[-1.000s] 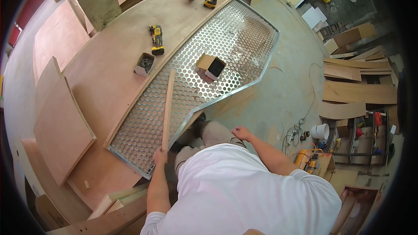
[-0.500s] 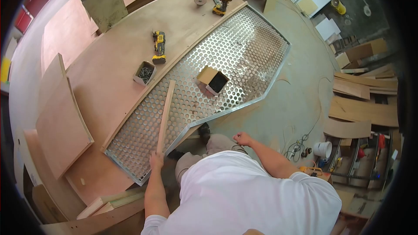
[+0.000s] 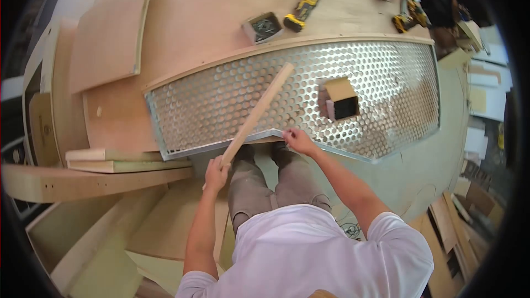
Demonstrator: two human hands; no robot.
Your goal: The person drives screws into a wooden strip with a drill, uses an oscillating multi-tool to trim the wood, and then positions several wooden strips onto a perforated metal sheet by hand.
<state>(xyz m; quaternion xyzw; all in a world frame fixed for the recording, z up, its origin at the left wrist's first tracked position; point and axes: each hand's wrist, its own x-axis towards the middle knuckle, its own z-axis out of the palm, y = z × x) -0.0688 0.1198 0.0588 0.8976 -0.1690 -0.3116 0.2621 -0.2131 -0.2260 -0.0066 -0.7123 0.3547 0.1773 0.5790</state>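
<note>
My left hand is wrapped round the lower end of a long thin wooden strip, which slants up and right over a perforated metal panel. Close to the angled front edge of that panel is my right hand, its fingers pressed together; anything between them is too small to make out. An open cardboard box with dark contents sits on the panel. Behind the panel, a small box of screws stands on the wooden surface beside a yellow and black power tool.
More yellow power tools lie at the back right, near a person's dark clothing. Curved wooden panels stand at the left, above stacked boards. Wood offcuts lie at the lower right.
The view has turned, so the panel now lies more level across it. My right hand has come up to the panel's front edge. My left hand still holds the strip, now slanting further right.
</note>
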